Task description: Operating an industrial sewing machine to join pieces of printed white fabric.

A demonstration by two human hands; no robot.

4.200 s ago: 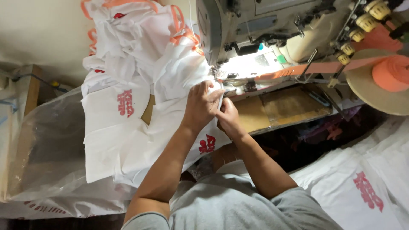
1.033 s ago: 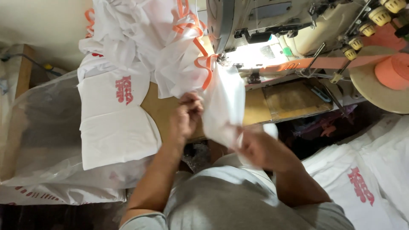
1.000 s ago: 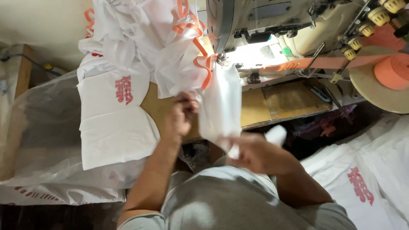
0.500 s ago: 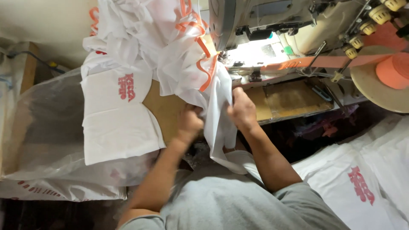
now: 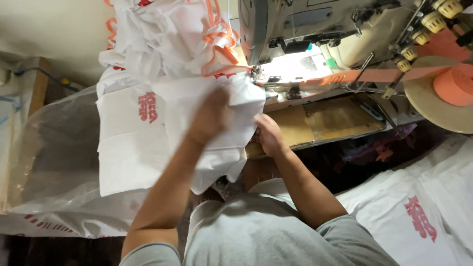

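Resting flat on a white fabric piece [image 5: 217,148], the left hand [image 5: 212,116], blurred, fingers spread and pressing down rather than pinching. Gripping the same piece at its right edge, the right hand [image 5: 268,135], fingers curled around the cloth just below the needle area of the sewing machine [image 5: 295,29]. Lying between the two hands, then, the fabric piece, its upper corner drawn up to the machine's lit plate, its lower part hanging over the front edge of the bench [image 5: 315,123].

Plain white, thin and limp, folding softly where bunched; edged near the top with orange binding tape [image 5: 217,44] looping in curls over a heap of similar white pieces [image 5: 162,34]. Just left, flat and rectangular, a stack of finished white bags [image 5: 130,143] bearing a red printed mark, spread over a clear, crinkled plastic sheet [image 5: 54,148].

Running from the machine toward the right, a flat orange strip leading to an orange tape roll [image 5: 456,83] on a round tan disc. Worn brown wood on the bench top. Lower right, more white printed bags [image 5: 419,216] piled loosely. Grey knit shirt at the bottom.
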